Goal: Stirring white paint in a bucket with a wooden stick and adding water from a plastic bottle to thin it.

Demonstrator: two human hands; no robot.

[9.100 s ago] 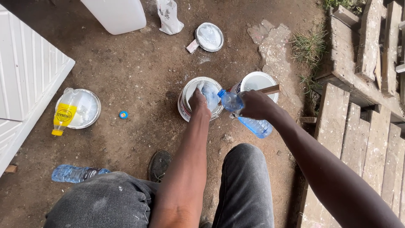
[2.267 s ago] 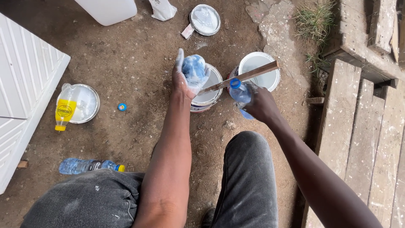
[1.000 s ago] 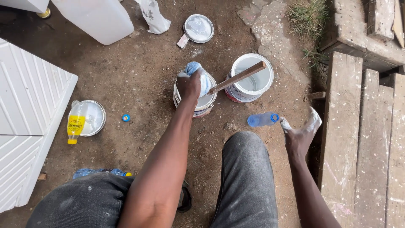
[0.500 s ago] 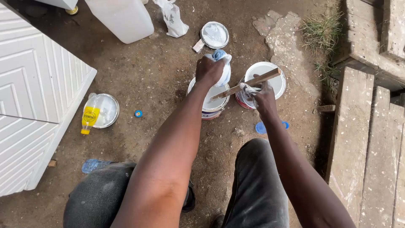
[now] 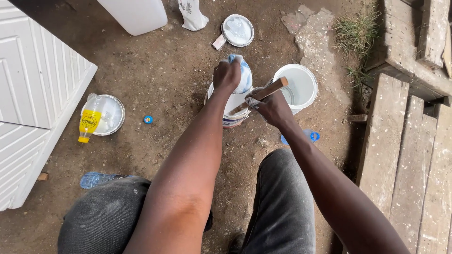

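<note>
Hands meet over the paint can (image 5: 231, 115) at upper centre: left hand (image 5: 227, 74) grips an upended bottle (image 5: 243, 75), right hand (image 5: 270, 107) clasps the wooden stick (image 5: 263, 93) slanting up-right.

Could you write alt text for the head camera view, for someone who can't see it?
Seen from above, the left hand holds a clear plastic bottle over a white paint tin while the right hand grips a wooden stick in it, on bare dirt ground.
</note>
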